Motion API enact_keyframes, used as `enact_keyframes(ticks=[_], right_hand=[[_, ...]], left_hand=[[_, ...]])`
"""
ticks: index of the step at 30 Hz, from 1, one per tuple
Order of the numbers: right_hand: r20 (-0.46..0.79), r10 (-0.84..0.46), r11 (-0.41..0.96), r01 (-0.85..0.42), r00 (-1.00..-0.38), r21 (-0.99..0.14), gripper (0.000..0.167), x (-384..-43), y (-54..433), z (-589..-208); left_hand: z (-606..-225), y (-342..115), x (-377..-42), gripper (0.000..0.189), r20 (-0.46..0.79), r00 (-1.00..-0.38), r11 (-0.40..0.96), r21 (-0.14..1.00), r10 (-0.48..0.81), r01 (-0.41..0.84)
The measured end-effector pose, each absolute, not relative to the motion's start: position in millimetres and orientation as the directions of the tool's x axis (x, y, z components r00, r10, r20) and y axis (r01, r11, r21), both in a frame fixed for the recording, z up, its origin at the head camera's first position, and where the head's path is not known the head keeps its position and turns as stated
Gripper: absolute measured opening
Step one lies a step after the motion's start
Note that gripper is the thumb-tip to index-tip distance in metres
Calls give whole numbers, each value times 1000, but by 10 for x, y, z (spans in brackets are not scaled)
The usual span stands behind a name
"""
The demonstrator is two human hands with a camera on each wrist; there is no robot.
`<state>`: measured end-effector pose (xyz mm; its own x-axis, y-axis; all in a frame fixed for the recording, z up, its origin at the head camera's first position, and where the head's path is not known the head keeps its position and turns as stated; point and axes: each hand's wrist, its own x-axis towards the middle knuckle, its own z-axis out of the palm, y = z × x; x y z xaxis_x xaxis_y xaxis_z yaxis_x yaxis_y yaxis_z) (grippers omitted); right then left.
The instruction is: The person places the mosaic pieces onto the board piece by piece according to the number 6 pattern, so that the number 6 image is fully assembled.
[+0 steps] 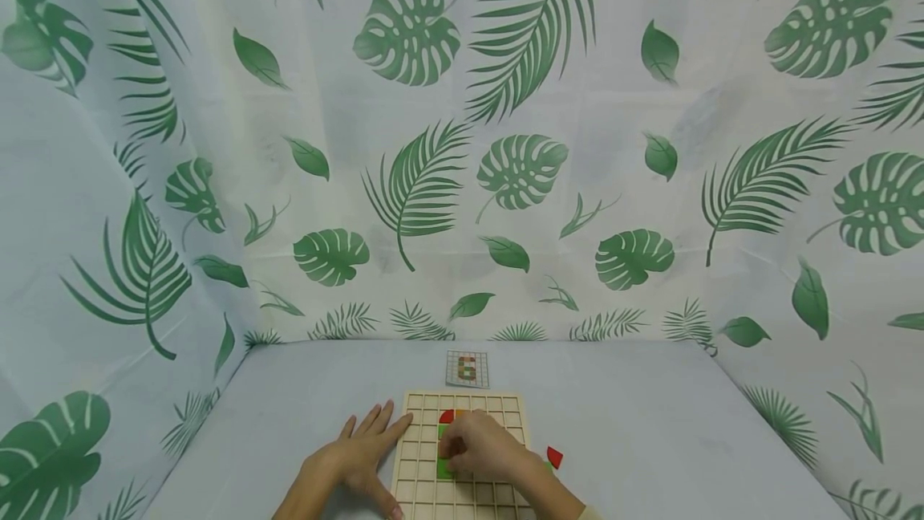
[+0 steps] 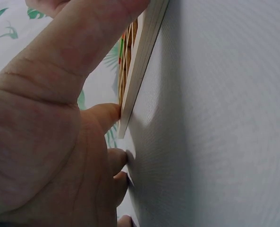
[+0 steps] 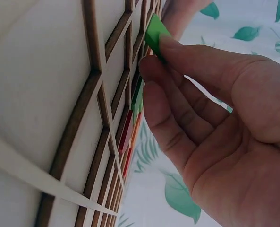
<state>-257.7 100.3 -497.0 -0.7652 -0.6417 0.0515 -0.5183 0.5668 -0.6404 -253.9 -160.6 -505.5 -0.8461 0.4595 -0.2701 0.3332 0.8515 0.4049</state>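
Note:
A wooden grid board (image 1: pixel 420 493) lies flat in front of me. Between thumb and fingertips my right hand (image 1: pixel 485 446) pinches a green tile (image 3: pixel 154 32), held over the left-middle cells of the grid. Partly covered by that hand in the head view, a red rounded piece (image 1: pixel 447 416), an orange piece (image 1: pixel 459 413) and a green piece (image 1: pixel 443 429) sit in the cells. My left hand (image 1: pixel 361 456) is spread with straight fingers along the board's left side, index fingertip and thumb at its edge (image 2: pixel 142 59).
Beyond the board's far edge lies a small card (image 1: pixel 468 369) printed with a coloured blocky figure on a grid. A loose red piece (image 1: pixel 554 457) lies on the table right of the board, with a bit of green beside my right wrist. Leaf-patterned cloth (image 1: pixel 520 287) walls the table in.

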Motion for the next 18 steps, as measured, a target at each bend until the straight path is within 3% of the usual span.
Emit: enact_keyframes(ticks=[18], right_hand=[[22,-650,585,-518,-760,-624,19,-2552,1001,-4964]], left_hand=[[-5027,-1615,-2521,136,-263,-837,840,412,479,351]])
